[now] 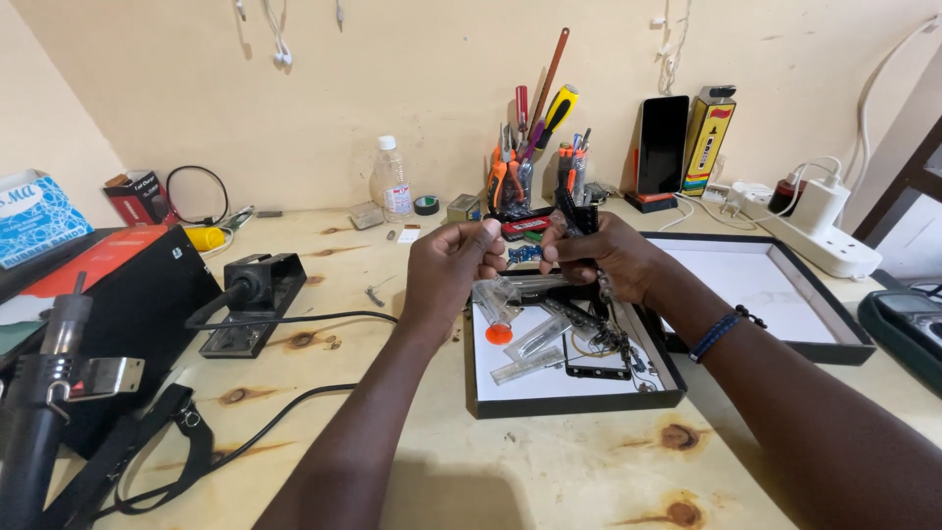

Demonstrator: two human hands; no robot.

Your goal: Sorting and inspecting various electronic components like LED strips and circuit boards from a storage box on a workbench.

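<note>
A small blue circuit board (525, 253) is pinched between the fingertips of the left hand (453, 267) and the right hand (599, 257), above the black tray (569, 400). Step judged: close inspection. Next move calls for steady fingers; tray parts lie directly beneath.

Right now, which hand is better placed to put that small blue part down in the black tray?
Probably the left hand: its fingertips pinch the small blue part above the black tray. The right hand is already gripping a dark tool.
</note>
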